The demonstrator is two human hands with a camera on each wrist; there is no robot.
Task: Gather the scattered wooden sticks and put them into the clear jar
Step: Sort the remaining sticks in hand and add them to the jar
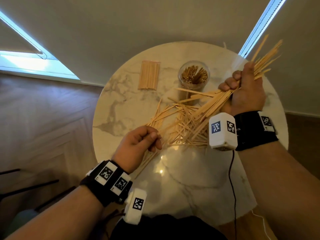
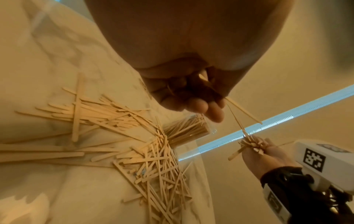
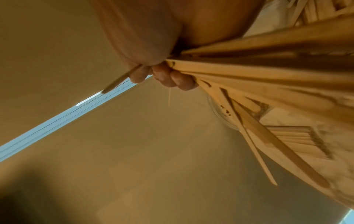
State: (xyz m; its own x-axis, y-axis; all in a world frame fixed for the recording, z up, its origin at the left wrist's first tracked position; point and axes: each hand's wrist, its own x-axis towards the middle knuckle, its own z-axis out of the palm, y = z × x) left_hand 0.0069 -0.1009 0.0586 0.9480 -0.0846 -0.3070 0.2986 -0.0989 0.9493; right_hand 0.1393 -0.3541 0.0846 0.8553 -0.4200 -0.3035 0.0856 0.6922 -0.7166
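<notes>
A loose heap of flat wooden sticks (image 1: 180, 123) lies across the middle of the round marble table (image 1: 181, 184). Behind it stands the clear jar (image 1: 194, 75), with sticks upright inside. My right hand (image 1: 242, 90) is raised to the right of the jar and grips a thick bundle of sticks (image 1: 216, 103) that fans out above and below the fist. In the right wrist view the fingers (image 3: 172, 78) curl round that bundle (image 3: 268, 72). My left hand (image 1: 143, 141) hovers at the heap's near left edge and pinches a few thin sticks (image 2: 243, 112).
A neat pack of sticks in clear wrap (image 1: 149, 74) lies left of the jar. The near part of the table reflects a lamp. A black cable (image 1: 232, 187) hangs from the right wrist camera. Dark chair legs (image 1: 31, 187) stand on the wooden floor at left.
</notes>
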